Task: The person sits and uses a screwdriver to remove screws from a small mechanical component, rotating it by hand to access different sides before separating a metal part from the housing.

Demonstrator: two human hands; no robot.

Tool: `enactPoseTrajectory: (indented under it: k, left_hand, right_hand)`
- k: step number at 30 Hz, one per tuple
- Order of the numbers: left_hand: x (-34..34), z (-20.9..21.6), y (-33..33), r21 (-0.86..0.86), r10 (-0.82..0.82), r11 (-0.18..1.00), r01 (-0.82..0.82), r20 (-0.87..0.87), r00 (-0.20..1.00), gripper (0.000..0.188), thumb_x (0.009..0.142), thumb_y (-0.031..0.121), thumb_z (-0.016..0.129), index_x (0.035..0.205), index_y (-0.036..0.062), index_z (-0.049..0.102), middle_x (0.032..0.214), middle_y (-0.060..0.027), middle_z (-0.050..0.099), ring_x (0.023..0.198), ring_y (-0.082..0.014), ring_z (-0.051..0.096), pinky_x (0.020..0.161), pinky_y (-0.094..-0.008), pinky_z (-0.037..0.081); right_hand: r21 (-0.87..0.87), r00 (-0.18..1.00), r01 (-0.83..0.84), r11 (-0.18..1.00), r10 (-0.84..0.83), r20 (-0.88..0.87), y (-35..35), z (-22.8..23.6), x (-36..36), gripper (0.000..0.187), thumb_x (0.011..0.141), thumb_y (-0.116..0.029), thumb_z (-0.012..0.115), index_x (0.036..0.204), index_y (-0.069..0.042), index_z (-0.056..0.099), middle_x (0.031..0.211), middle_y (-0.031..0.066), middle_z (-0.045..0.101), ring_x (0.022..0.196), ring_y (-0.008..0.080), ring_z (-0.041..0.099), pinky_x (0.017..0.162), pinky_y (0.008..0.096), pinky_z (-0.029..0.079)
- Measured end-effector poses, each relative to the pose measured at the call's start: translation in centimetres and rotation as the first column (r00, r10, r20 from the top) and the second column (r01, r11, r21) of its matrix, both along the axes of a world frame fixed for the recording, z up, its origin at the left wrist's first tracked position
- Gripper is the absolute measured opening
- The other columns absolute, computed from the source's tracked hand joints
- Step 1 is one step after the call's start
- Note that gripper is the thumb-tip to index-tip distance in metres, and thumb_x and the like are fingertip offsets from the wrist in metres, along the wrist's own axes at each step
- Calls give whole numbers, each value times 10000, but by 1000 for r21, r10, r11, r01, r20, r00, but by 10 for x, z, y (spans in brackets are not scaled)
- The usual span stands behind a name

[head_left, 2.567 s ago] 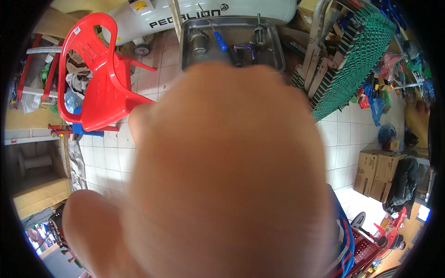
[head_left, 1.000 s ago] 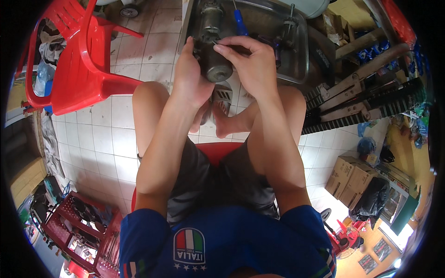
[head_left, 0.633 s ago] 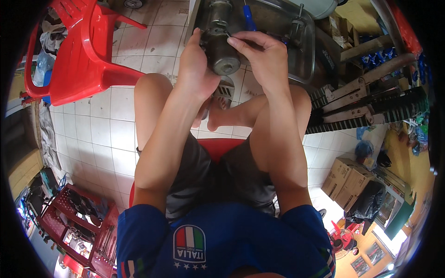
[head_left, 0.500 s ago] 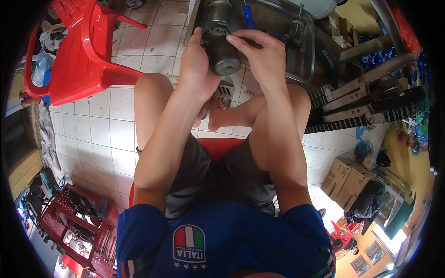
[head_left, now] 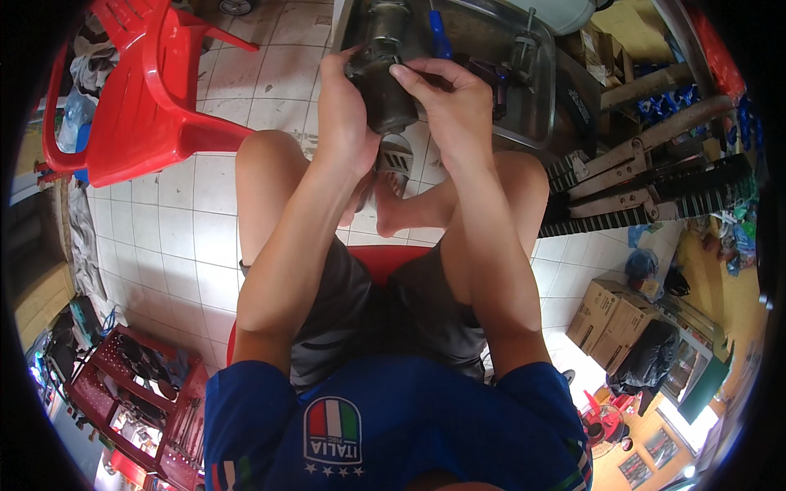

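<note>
A dark, greasy metal cylinder (head_left: 386,102), motor-like with a narrower silvery upper section (head_left: 388,24) and a small stub at its near end, is held out in front of my knees. My left hand (head_left: 344,114) is wrapped along its left side, fingers curled behind it and partly hidden. At the cylinder's upper right, my right hand (head_left: 454,102) is closed in a pinch, thumb and forefinger tips touching the shoulder of the part. Whatever sits between those fingertips is too small to make out.
Beyond my hands a metal tray (head_left: 544,106) holds a blue-handled tool (head_left: 440,34), a clamp-like metal tool (head_left: 526,49) and a dark purple item (head_left: 494,78). A red plastic chair (head_left: 155,98) stands at left. Long bars with ribbed black grips (head_left: 639,209) lie at right.
The cylinder has tipped slightly, its near end turning downward and showing the stub. My right hand has shifted a little left, uncovering the purple item in the tray.
</note>
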State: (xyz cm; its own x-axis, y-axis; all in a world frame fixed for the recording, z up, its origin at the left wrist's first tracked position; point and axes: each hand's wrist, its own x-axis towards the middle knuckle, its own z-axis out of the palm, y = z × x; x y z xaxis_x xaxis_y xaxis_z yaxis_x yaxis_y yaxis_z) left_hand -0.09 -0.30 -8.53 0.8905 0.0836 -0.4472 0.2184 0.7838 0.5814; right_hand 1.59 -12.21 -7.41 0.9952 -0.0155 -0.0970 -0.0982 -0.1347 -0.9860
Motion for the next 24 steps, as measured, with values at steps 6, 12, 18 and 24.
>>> enactPoseTrajectory:
  k: [6,12,18,24]
  left_hand:
    - [-1,-5,-8,77,99,992,-103,58,993,518,1024,444,421,1354,45,426,1164,-113,604,1036,-214,615,885,-369,527]
    - [-1,1,-11,68,145,988,-142,-45,988,451,1058,453,373,1238,82,555,1122,-66,669,1033,-177,646,938,-356,498]
    - [1,-10,-12,86,175,982,-170,-60,983,439,1052,444,400,1260,84,541,1128,-73,663,1042,-185,642,933,-350,499]
    - [1,-14,-13,187,209,960,-207,11,978,474,1047,456,414,1314,74,501,1154,-79,646,1044,-191,632,926,-356,504]
  right_hand:
    - [-79,998,50,996,-47,48,13,1,-10,224,838,-160,804,943,27,742,848,98,722,737,155,670,692,289,532]
    - [-210,971,97,973,-46,235,16,-3,-12,217,858,-154,775,955,35,729,930,152,709,766,235,699,725,314,540]
    - [-223,965,75,972,-14,263,13,-4,-11,222,843,-148,787,945,38,723,905,149,715,775,234,711,711,324,547]
    - [-278,960,65,958,16,280,10,-2,-9,220,835,-154,790,934,32,725,899,145,717,772,229,714,696,327,554]
